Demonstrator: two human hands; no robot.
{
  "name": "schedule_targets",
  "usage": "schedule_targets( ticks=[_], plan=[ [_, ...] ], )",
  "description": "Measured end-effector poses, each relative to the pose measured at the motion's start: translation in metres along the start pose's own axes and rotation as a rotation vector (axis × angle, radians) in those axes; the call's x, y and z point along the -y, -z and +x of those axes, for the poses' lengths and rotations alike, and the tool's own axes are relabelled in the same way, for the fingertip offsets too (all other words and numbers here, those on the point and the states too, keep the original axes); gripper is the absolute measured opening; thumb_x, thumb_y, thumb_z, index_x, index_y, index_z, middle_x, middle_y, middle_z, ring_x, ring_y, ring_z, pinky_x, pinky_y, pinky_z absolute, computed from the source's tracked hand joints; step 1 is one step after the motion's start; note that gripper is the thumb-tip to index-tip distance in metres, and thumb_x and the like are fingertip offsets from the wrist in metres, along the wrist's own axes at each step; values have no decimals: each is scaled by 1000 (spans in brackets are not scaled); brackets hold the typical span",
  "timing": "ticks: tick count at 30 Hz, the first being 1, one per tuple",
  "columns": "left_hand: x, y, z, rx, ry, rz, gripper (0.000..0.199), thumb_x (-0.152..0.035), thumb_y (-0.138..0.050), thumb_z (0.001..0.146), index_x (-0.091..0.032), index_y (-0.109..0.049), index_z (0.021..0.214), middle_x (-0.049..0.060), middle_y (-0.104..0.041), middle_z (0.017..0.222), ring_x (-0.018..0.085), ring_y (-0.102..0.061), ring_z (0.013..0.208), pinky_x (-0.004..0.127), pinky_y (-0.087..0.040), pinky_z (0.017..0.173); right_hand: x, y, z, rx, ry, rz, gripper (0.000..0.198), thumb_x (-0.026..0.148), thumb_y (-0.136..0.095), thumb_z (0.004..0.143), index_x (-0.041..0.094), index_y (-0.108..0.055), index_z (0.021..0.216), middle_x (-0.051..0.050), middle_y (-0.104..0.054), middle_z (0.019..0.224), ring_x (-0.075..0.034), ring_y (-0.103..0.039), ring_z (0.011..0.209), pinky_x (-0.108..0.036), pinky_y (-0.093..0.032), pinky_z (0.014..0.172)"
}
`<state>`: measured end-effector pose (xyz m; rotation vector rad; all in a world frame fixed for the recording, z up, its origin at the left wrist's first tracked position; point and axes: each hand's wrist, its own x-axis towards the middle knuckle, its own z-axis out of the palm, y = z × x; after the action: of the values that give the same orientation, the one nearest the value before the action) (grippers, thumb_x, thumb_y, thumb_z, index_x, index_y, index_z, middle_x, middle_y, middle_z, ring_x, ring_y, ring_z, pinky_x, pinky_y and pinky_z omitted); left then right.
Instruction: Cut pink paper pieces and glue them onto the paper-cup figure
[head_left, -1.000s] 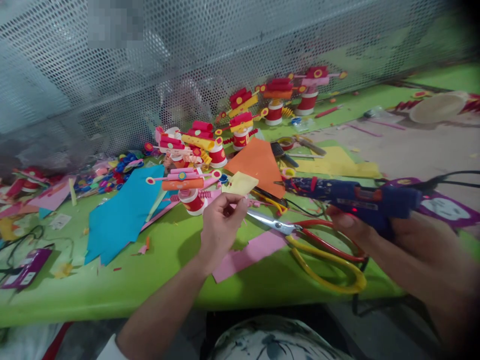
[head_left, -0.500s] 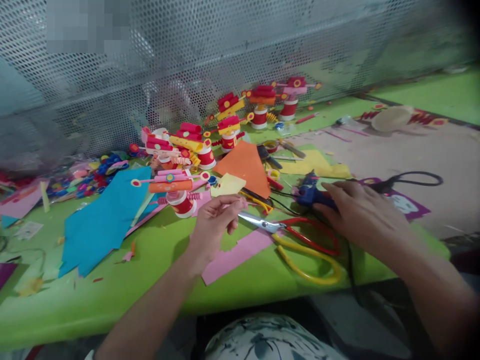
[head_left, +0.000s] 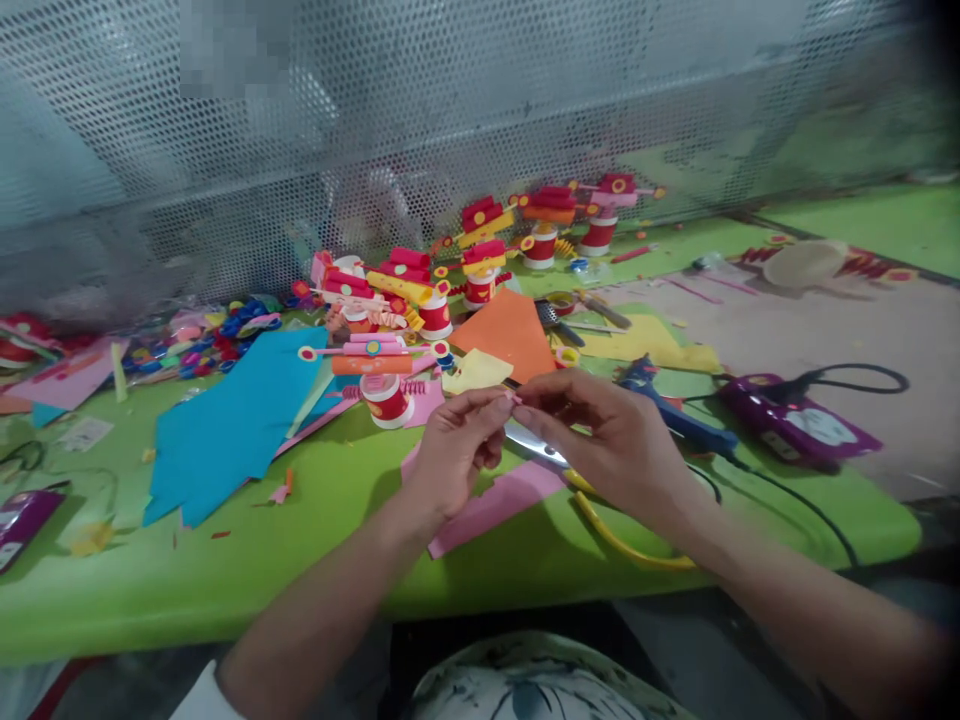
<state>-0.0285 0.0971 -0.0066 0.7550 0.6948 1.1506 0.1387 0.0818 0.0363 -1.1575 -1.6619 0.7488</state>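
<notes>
My left hand (head_left: 461, 450) pinches a small pink piece (head_left: 514, 398), mostly hidden by the fingertips. The fingers of my right hand (head_left: 611, 435) close on the same piece from the other side. Beneath my hands lie scissors (head_left: 536, 443), blades partly showing, with the handles largely covered by my right hand. A pink sheet with a jagged edge (head_left: 491, 508) is under them. To the right, a blue glue gun (head_left: 694, 428) rests on the table, touched by neither hand. Left of my hands stands a paper-cup figure with pink and orange rolls on top (head_left: 386, 400).
Several similar red cup figures (head_left: 480, 288) stand toward the perforated metal screen (head_left: 420, 130). Blue sheets (head_left: 232, 420) and an orange sheet (head_left: 506, 335) lie on the green table (head_left: 300, 580). At right is a purple box (head_left: 799, 420) with a black cord.
My right hand has let go of the blue glue gun, which now lies on the table. It has moved left to meet my left hand at the pink piece. The view has shifted slightly.
</notes>
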Motion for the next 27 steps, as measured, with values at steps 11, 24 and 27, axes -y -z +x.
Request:
schedule_targets(
  ticks=[11,24,27],
  plan=[
    [-33,5,-33,6,65,330,43,-36,-92,72,-19,-77,107,1,-72,94,4,-48,54,21,-37,49,-3,-4,29,96,-52,-59,16,40,-76,85,24,-77,84,-2,-77,79,-17,-65,63,-30,-49,59],
    [-73,140,-33,-640,-806,1524,100,-52,-95,69,-22,-41,149,20,-47,152,40,-48,142,61,-42,114,-52,-73,68,162,-115,-35,6,25,-70,79,22,-74,76,-1,-74,74,-17,-64,67,-31,-48,62],
    [-69,129,-44,-550,-1181,1828,60,-41,-90,78,-24,-60,126,12,-60,125,33,-60,120,54,-45,106,-51,-75,71,163,-105,-49,6,21,-70,79,22,-73,74,-1,-74,72,-17,-64,66,-31,-47,62]
  ],
)
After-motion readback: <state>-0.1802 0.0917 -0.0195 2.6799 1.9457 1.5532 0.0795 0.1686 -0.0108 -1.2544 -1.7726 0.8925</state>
